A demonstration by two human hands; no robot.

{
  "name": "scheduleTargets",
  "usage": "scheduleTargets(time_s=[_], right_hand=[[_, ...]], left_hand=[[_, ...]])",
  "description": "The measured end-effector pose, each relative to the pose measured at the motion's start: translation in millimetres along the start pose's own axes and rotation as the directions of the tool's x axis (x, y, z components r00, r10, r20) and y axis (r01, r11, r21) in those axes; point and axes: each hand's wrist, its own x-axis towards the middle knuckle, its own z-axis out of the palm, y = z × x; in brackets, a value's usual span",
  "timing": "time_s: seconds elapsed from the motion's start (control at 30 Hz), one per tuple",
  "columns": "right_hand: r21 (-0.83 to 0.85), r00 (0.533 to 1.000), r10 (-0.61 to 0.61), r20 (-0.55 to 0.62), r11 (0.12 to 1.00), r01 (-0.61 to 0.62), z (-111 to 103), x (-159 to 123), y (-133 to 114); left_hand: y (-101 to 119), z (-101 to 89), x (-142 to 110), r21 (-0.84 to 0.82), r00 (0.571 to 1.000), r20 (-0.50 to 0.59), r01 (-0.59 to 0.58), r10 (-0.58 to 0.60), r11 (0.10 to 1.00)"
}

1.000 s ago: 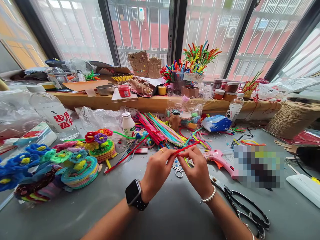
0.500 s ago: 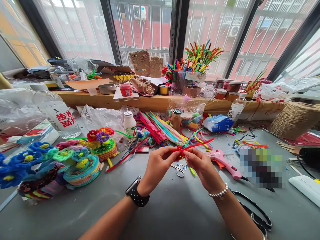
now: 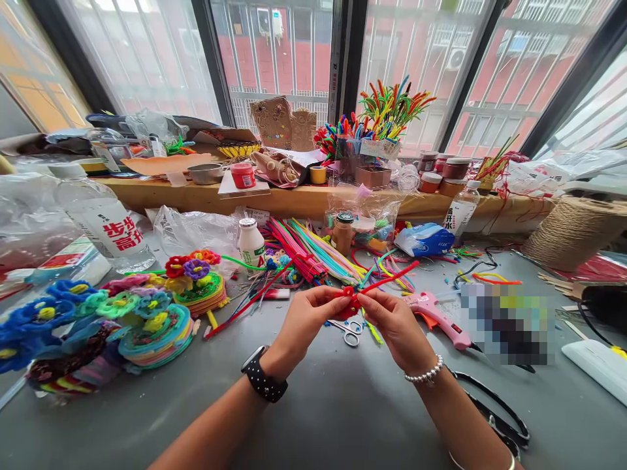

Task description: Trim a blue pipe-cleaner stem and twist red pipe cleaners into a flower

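Between my two hands is a red pipe cleaner (image 3: 392,279), bent into small loops at its left part, with a straight tail reaching up to the right. My left hand (image 3: 313,320) pinches the looped part, its fingertips partly covering it. On the other side my right hand (image 3: 394,326) pinches the same pipe cleaner where the tail leaves the loops. Just below the fingers, small scissors (image 3: 351,334) lie on the grey table (image 3: 323,418). A pink glue gun (image 3: 441,320) rests to the right of my right hand.
Pipe-cleaner flowers (image 3: 53,313) and a round coiled piece (image 3: 157,333) stand at left. Behind my hands lies a bundle of pipe cleaners (image 3: 313,248), near a white bottle (image 3: 251,243) and a brown jar (image 3: 343,234). A twine spool (image 3: 571,232) sits at right; black-framed glasses (image 3: 494,418) lie lower right.
The looped red part has turned a little and shows more below my fingers. Both hands keep their pinch. The whole view has shifted slightly.
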Motion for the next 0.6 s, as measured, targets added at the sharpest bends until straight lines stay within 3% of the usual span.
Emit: scheduleTargets(time_s=[0.37,0.6], right_hand=[[0.004,1.0,0.012,-0.007,1.0,-0.012,2.6,-1.3,4.3],[0.028,0.993,-0.012,-0.119,1.0,0.015,7.1,-0.4,8.7]], left_hand=[[0.0,-2.6,1.3,0.02,1.0,0.01,-0.023,0.023,1.0],[-3.0,-0.7,2.2,0.055,0.998,-0.006,-0.055,0.055,0.997]])
